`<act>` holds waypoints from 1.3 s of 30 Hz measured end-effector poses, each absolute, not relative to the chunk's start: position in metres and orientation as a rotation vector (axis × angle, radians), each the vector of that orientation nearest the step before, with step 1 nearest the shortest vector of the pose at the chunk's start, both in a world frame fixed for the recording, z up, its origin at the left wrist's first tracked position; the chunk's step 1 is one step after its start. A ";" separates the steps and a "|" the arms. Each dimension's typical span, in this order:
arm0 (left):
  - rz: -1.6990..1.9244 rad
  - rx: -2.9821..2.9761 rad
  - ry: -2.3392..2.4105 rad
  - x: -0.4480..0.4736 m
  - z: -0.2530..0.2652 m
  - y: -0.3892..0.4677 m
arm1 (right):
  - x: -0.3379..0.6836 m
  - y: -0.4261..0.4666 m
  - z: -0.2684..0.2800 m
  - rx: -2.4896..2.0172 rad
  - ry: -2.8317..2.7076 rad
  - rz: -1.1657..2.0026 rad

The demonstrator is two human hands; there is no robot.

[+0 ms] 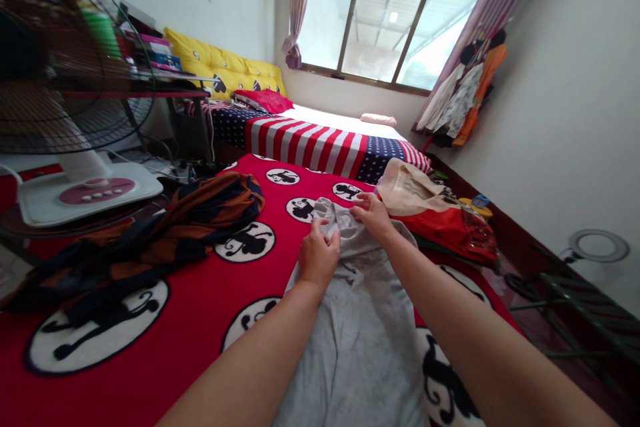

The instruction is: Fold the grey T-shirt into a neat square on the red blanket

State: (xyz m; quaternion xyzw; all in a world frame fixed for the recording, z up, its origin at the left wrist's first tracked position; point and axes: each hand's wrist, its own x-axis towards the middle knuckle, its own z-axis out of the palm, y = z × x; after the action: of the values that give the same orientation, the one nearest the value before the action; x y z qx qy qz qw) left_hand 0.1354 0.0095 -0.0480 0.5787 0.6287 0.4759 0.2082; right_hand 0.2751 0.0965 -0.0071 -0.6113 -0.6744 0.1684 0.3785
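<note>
Handling a grey garment point(360, 333) on the red blanket point(190, 347).
It lies lengthwise toward the blanket's far edge and should be light, soft and limp, best taken by both corners of its bunched far end. There the left hand point(319, 255) and right hand point(373, 215) reach forward, apart, fingers bent; whether they pinch cloth, I cannot tell.

Daylight glares through the window point(381, 25); the fan point(37, 57) blurs.
</note>
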 end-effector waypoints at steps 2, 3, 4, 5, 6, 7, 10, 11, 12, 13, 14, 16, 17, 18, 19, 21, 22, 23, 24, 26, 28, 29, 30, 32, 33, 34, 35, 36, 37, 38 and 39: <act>1.295 1.646 1.744 0.136 -0.048 0.008 | 0.278 0.092 -0.007 -1.552 -1.763 0.380; 1.278 1.668 1.740 0.136 -0.048 0.008 | 0.279 0.089 -0.007 -1.559 -1.792 0.352; 1.264 1.685 1.737 0.137 -0.048 0.007 | 0.280 0.085 -0.005 -1.575 -1.825 0.326; 1.253 1.694 1.740 0.137 -0.048 0.006 | 0.280 0.081 -0.004 -1.600 -1.860 0.303; 1.246 1.696 1.745 0.138 -0.048 0.006 | 0.279 0.076 -0.003 -1.631 -1.893 0.288; 1.241 1.694 1.752 0.138 -0.048 0.006 | 0.278 0.072 -0.002 -1.665 -1.921 0.280; 1.239 1.680 1.767 0.139 -0.048 0.005 | 0.274 0.066 0.001 -1.752 -1.941 0.294; 1.240 1.677 1.765 0.139 -0.048 0.005 | 0.272 0.066 0.001 -1.764 -1.925 0.303; 1.243 1.674 1.759 0.139 -0.048 0.005 | 0.271 0.068 0.002 -1.766 -1.899 0.316; 1.250 1.670 1.750 0.138 -0.048 0.005 | 0.269 0.070 0.003 -1.760 -1.867 0.335; 1.262 1.664 1.743 0.138 -0.048 0.005 | 0.268 0.073 0.003 -1.748 -1.831 0.363; 1.290 1.645 1.745 0.137 -0.047 0.006 | 0.264 0.080 0.002 -1.712 -1.765 0.448; 1.299 1.631 1.754 0.137 -0.047 0.006 | 0.262 0.082 0.001 -1.689 -1.742 0.498; 1.307 1.616 1.765 0.136 -0.047 0.007 | 0.260 0.084 -0.001 -1.661 -1.728 0.547; 1.311 1.602 1.771 0.136 -0.047 0.007 | 0.258 0.084 -0.004 -1.630 -1.724 0.589; 1.325 1.576 1.756 0.136 -0.049 0.009 | 0.256 0.080 -0.008 -1.560 -1.728 0.637; 1.339 1.568 1.739 0.136 -0.050 0.010 | 0.257 0.076 -0.010 -1.522 -1.732 0.641; 1.358 1.566 1.718 0.136 -0.051 0.012 | 0.259 0.070 -0.011 -1.481 -1.734 0.633; 1.378 1.568 1.694 0.135 -0.053 0.013 | 0.263 0.062 -0.011 -1.443 -1.735 0.613; 1.416 1.575 1.661 0.135 -0.055 0.015 | 0.277 0.044 -0.010 -1.384 -1.736 0.563; 1.466 1.594 1.682 0.134 -0.054 0.015 | 0.299 0.025 -0.010 -1.374 -1.740 0.470; 1.507 1.616 1.705 0.134 -0.053 0.013 | 0.312 0.016 -0.011 -1.393 -1.733 0.398; 1.557 1.657 1.716 0.134 -0.051 0.012 | 0.327 0.009 -0.012 -1.425 -1.701 0.322; 1.631 1.811 1.640 0.137 -0.047 0.006 | 0.355 -0.001 -0.017 -1.504 -1.570 0.200; 1.629 1.909 1.558 0.139 -0.046 0.003 | 0.368 -0.004 -0.020 -1.539 -1.491 0.170; 1.590 2.007 1.468 0.141 -0.044 0.000 | 0.379 -0.004 -0.024 -1.567 -1.419 0.166; 1.522 2.100 1.391 0.144 -0.044 -0.004 | 0.388 -0.004 -0.027 -1.588 -1.366 0.175; 1.437 2.179 1.343 0.146 -0.045 -0.006 | 0.395 -0.002 -0.030 -1.604 -1.338 0.185; 1.344 2.241 1.326 0.149 -0.046 -0.008 | 0.399 0.001 -0.033 -1.617 -1.328 0.195; 1.246 2.289 1.327 0.150 -0.048 -0.010 | 0.401 0.003 -0.035 -1.628 -1.325 0.207; 1.151 2.323 1.338 0.152 -0.051 -0.010 | 0.402 0.006 -0.037 -1.638 -1.329 0.216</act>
State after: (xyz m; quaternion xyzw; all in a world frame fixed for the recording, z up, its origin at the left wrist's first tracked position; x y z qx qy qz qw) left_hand 0.1519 -0.0101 -0.0505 0.7912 0.4557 0.3921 0.1119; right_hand 0.4015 0.0061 -0.0371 -0.6740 -0.5467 0.0889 0.4889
